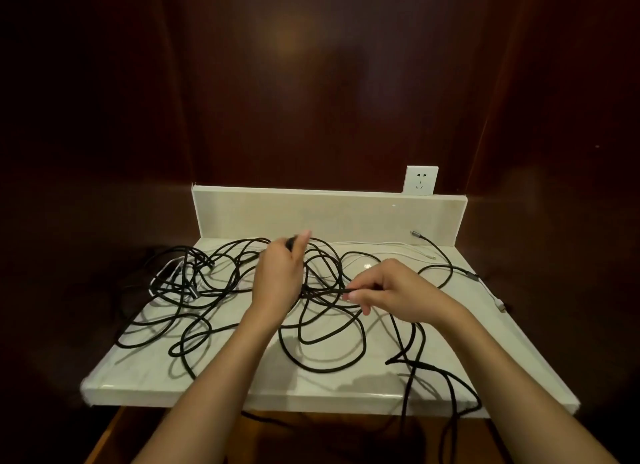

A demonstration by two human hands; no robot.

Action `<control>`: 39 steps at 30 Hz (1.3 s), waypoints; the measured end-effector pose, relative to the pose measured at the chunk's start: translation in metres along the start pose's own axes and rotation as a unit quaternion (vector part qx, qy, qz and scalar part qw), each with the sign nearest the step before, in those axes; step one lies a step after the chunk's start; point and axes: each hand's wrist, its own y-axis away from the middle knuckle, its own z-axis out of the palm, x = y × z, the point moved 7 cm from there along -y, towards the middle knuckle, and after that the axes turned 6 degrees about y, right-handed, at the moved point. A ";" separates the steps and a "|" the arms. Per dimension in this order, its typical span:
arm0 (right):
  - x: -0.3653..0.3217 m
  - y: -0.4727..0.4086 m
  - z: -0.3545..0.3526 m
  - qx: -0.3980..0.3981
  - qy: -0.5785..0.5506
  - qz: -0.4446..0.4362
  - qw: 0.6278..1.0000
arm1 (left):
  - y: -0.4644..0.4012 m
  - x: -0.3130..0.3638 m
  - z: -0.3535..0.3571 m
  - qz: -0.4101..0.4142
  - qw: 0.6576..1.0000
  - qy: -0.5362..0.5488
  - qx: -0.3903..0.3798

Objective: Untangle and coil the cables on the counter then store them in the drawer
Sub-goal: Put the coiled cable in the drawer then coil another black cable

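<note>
Dim scene with strong vignetting: the corners and outer borders fall to near black. Light comes from above, brightest on the pale counter [131,377] beneath the hands; a soft warm glare patch sits on the dark wood wall [294,41] high above the left hand [277,276]. A small specular spot lies on the counter between the hands. The black cables [322,356] cast soft, offset shadows nearer than the hands. Wide-angle distortion bows the counter edges. The left hand's fingertips are slightly motion-blurred; the right hand [391,290] is sharper. Overall detail is soft.
</note>
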 end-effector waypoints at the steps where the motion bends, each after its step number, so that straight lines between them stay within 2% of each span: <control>1: -0.003 -0.001 -0.002 0.005 0.017 -0.016 1.000 | 0.002 -0.002 0.009 -0.004 0.998 -0.051 -0.041; 4: -0.010 -0.004 -0.009 0.029 0.039 -0.049 0.998 | 0.013 -0.006 0.033 -0.006 0.979 -0.110 -0.172; 6: -0.011 -0.006 -0.015 0.056 0.037 -0.060 0.996 | 0.027 -0.003 0.048 -0.050 0.962 -0.027 -0.268; 8: -0.008 -0.007 -0.020 0.086 0.025 -0.053 0.995 | 0.044 0.000 0.060 -0.140 0.920 0.099 -0.353; 10: 0.000 -0.009 -0.023 0.113 -0.001 -0.025 0.993 | 0.058 0.004 0.067 -0.185 0.872 0.153 -0.427; 13: 0.009 -0.010 -0.022 0.138 -0.024 0.001 0.990 | 0.072 0.005 0.074 -0.193 0.814 0.175 -0.519; 17: 0.019 -0.009 -0.021 0.153 -0.051 0.040 0.986 | 0.083 0.018 0.071 -0.149 0.761 0.268 -0.571; 19: 0.020 -0.010 -0.020 0.148 -0.055 0.052 0.986 | 0.083 0.019 0.070 -0.144 0.766 0.289 -0.556; 22: 0.025 -0.010 -0.022 0.131 -0.100 0.067 0.984 | 0.075 0.009 0.070 -0.187 0.805 0.312 -0.469; 25: 0.037 -0.007 -0.022 0.103 -0.183 0.099 0.973 | 0.065 -0.004 0.065 -0.234 0.822 0.344 -0.389; 27: 0.045 -0.006 -0.020 0.098 -0.200 0.122 0.967 | 0.055 -0.013 0.059 -0.254 0.837 0.367 -0.317; 29: 0.051 -0.006 -0.018 0.103 -0.205 0.136 0.964 | 0.045 -0.020 0.050 -0.237 0.873 0.355 -0.237; 31: 0.056 -0.004 -0.017 0.104 -0.208 0.146 0.962 | 0.040 -0.022 0.044 -0.232 0.881 0.377 -0.166; 33: 0.057 -0.004 -0.014 0.105 -0.216 0.148 0.959 | 0.038 -0.025 0.043 -0.246 0.860 0.432 -0.114; 34: 0.057 -0.005 -0.011 0.103 -0.223 0.147 0.958 | 0.037 -0.025 0.044 -0.255 0.839 0.472 -0.094; 37: 0.057 -0.008 -0.002 0.096 -0.266 0.151 0.947 | 0.035 -0.018 0.049 -0.279 0.734 0.618 -0.050; 39: 0.054 -0.007 0.004 0.075 -0.291 0.148 0.942 | 0.030 -0.016 0.045 -0.283 0.680 0.676 -0.021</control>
